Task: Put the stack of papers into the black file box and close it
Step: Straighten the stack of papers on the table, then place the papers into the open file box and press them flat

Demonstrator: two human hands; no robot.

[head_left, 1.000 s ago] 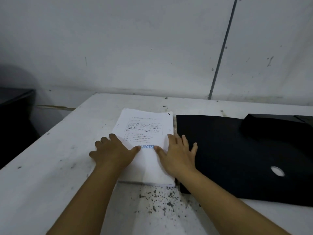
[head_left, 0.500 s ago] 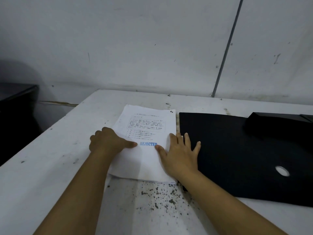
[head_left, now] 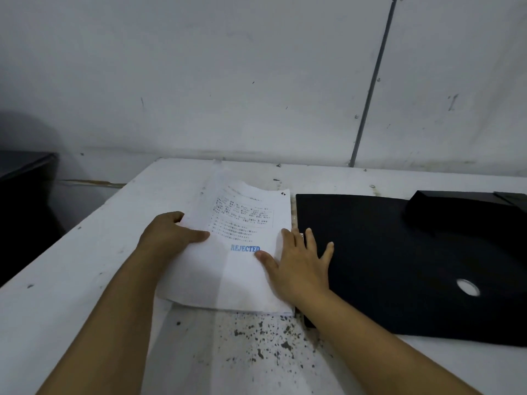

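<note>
right: black file box (head_left: 399, 260) blocks (touching papers (head_left: 242, 266)) | left: table (head_left: 85, 266) bare

Stack of white printed paper sheets (head_left: 242, 252): black text block on the top page, blue "REJECTED" stamp mid-page; left edge raised and curled, right edge down on the surface. Flat black file box (head_left: 399, 260): just right of the stack, lying opened out, round hole near its right side.

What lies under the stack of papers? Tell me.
The stack of papers rests on the white table. The left hand lifts its left edge; anything beneath the sheets stays hidden.
</note>
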